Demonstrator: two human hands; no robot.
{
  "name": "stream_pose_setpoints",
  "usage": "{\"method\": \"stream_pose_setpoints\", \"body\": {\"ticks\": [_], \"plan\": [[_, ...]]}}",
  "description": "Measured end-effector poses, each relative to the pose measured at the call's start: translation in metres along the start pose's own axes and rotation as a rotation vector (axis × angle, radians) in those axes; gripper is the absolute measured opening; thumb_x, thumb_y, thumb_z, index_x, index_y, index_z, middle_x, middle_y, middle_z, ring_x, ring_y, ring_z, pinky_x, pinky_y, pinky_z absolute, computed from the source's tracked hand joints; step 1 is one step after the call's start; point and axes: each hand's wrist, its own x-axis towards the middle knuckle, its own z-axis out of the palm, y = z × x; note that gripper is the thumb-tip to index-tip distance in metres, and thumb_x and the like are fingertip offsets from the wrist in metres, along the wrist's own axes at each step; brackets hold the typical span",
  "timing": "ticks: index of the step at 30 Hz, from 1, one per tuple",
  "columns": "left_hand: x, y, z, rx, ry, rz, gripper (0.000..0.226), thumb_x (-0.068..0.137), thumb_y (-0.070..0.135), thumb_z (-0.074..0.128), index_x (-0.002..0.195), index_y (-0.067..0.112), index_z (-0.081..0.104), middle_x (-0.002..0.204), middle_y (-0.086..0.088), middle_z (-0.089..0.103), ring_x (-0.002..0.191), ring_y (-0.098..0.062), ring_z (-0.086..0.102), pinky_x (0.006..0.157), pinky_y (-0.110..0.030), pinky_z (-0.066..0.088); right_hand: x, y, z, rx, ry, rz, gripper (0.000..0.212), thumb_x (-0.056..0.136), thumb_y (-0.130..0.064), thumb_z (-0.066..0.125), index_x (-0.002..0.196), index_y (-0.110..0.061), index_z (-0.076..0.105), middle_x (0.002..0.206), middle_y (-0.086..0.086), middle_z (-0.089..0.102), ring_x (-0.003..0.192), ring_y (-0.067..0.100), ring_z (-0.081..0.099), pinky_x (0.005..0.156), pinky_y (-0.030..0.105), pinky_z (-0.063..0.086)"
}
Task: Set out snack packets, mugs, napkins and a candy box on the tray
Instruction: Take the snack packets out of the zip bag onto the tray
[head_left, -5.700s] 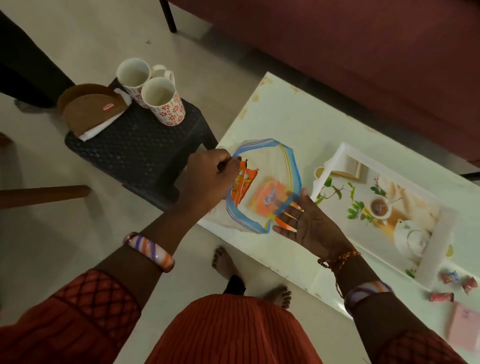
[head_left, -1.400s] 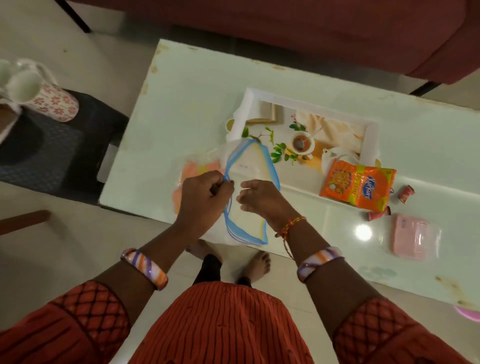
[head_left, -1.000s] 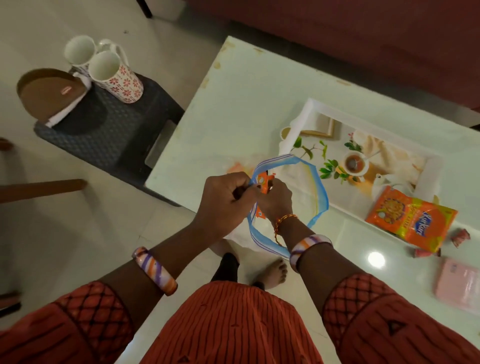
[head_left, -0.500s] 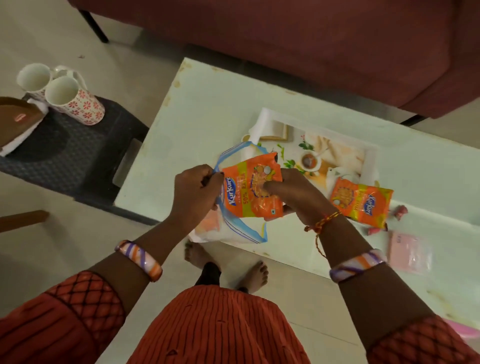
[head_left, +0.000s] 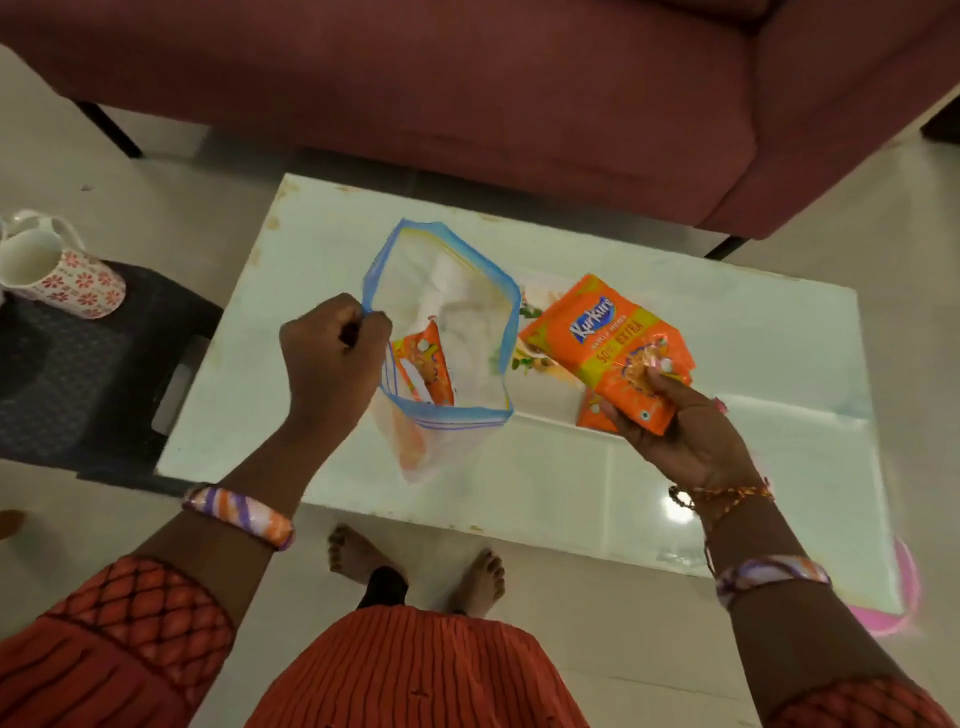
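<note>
My left hand (head_left: 332, 358) pinches the blue-rimmed mouth of a clear zip bag (head_left: 447, 332), holding it up and open over the white table (head_left: 519, 493). Another orange snack packet (head_left: 421, 369) stands inside the bag. My right hand (head_left: 675, 426) grips an orange snack packet (head_left: 608, 343) by its lower edge, above the tray. The tray (head_left: 530, 306) is mostly hidden behind the bag and that packet. A second orange packet (head_left: 589, 413) peeks out beneath my right hand. A floral mug (head_left: 57, 275) stands on the dark stool at the left.
A dark plastic stool (head_left: 93, 374) stands left of the table. A maroon sofa (head_left: 493, 93) runs along the far side. My bare feet (head_left: 415, 571) are at the table's near edge. Something pink (head_left: 888, 618) lies by the table's right corner.
My right hand has carried the orange packet out of the bag and to the right, over the tray. My left hand still holds the bag's mouth, now lifted wider open.
</note>
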Motion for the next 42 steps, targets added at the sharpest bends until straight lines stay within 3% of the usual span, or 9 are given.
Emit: {"method": "stream_pose_setpoints", "body": {"ticks": [5, 10, 16, 18, 24, 32, 36, 39, 42], "plan": [[0.008, 0.028, 0.057, 0.005, -0.086, 0.007, 0.031, 0.07, 0.015, 0.051, 0.046, -0.002, 0.043, 0.042, -0.013, 0.039, 0.045, -0.016, 0.034, 0.044, -0.014, 0.028, 0.031, -0.032, -0.027, 0.044, 0.146, -0.046, 0.011, 0.093, -0.008, 0.043, 0.09, -0.005, 0.053, 0.06, 0.012, 0.073, 0.054, 0.025, 0.071, 0.046, 0.038, 0.058], [0.011, 0.037, 0.125, 0.021, -0.231, 0.059, 0.04, 0.071, 0.017, 0.049, 0.042, 0.023, 0.022, 0.037, 0.008, 0.025, 0.033, -0.012, 0.035, 0.041, -0.013, 0.03, 0.083, -0.066, -0.04, -0.088, 0.228, -0.053, 0.018, 0.092, 0.003, 0.039, 0.082, 0.001, 0.054, 0.061, 0.016, 0.07, 0.055, 0.026, 0.069, 0.055, 0.035, 0.059], [0.017, 0.026, 0.187, -0.021, -0.263, 0.091, 0.042, 0.073, 0.012, 0.054, 0.041, 0.022, 0.028, 0.037, 0.005, 0.032, 0.035, -0.011, 0.031, 0.042, -0.015, 0.031, 0.162, -0.096, -0.059, -0.513, 0.36, -0.078, 0.014, 0.086, 0.008, 0.048, 0.078, -0.004, 0.051, 0.079, 0.017, 0.054, 0.068, 0.023, 0.054, 0.037, 0.026, 0.053], [0.018, 0.023, 0.196, -0.008, -0.266, 0.082, 0.033, 0.067, 0.019, 0.048, 0.04, 0.016, 0.03, 0.036, -0.001, 0.035, 0.035, -0.015, 0.034, 0.042, -0.018, 0.031, 0.185, -0.092, -0.073, -0.694, 0.492, -0.196, 0.022, 0.081, 0.01, 0.052, 0.095, -0.006, 0.053, 0.085, 0.018, 0.057, 0.066, 0.027, 0.055, 0.037, 0.028, 0.051], [0.014, 0.019, 0.204, -0.021, -0.258, 0.031, 0.031, 0.066, 0.021, 0.048, 0.052, -0.007, 0.049, 0.046, -0.028, 0.055, 0.044, -0.042, 0.052, 0.044, -0.043, 0.044, 0.218, -0.082, -0.105, -1.009, 0.728, -0.331, 0.039, 0.076, -0.001, 0.057, 0.115, -0.007, 0.06, 0.114, 0.021, 0.065, 0.098, 0.04, 0.065, 0.085, 0.051, 0.054], [0.003, 0.012, 0.198, 0.004, -0.287, -0.024, 0.031, 0.067, 0.021, 0.05, 0.05, -0.005, 0.05, 0.042, -0.024, 0.054, 0.041, -0.036, 0.05, 0.046, -0.042, 0.039, 0.182, -0.069, -0.087, -1.143, 0.707, -0.472, 0.049, 0.082, -0.006, 0.055, 0.13, -0.008, 0.045, 0.133, 0.017, 0.051, 0.122, 0.033, 0.047, 0.098, 0.04, 0.04], [-0.008, 0.009, 0.187, 0.011, -0.248, -0.029, 0.042, 0.071, 0.03, 0.04, 0.051, -0.006, 0.043, 0.044, -0.028, 0.051, 0.045, -0.04, 0.05, 0.046, -0.041, 0.037, 0.132, -0.036, -0.042, -0.925, 0.42, -0.708, 0.025, 0.076, -0.006, 0.052, 0.096, -0.013, 0.065, 0.099, 0.007, 0.067, 0.085, 0.018, 0.061, 0.076, 0.024, 0.046], [-0.019, 0.005, 0.176, -0.009, -0.239, -0.068, 0.034, 0.077, 0.025, 0.038, 0.053, 0.002, 0.041, 0.043, -0.019, 0.048, 0.044, -0.035, 0.05, 0.043, -0.034, 0.041, 0.117, -0.002, -0.013, -0.809, 0.028, -0.342, 0.021, 0.078, 0.005, 0.054, 0.091, -0.011, 0.061, 0.08, 0.006, 0.06, 0.078, 0.024, 0.059, 0.073, 0.035, 0.053], [-0.034, -0.003, 0.167, -0.025, -0.217, -0.094, 0.028, 0.082, 0.03, 0.038, 0.066, 0.008, 0.046, 0.052, -0.006, 0.052, 0.05, -0.014, 0.057, 0.053, -0.028, 0.05, 0.132, 0.029, 0.0, -1.091, 0.041, -0.153, 0.031, 0.079, -0.003, 0.059, 0.109, 0.0, 0.054, 0.099, 0.011, 0.05, 0.096, 0.032, 0.056, 0.092, 0.045, 0.05]]}}
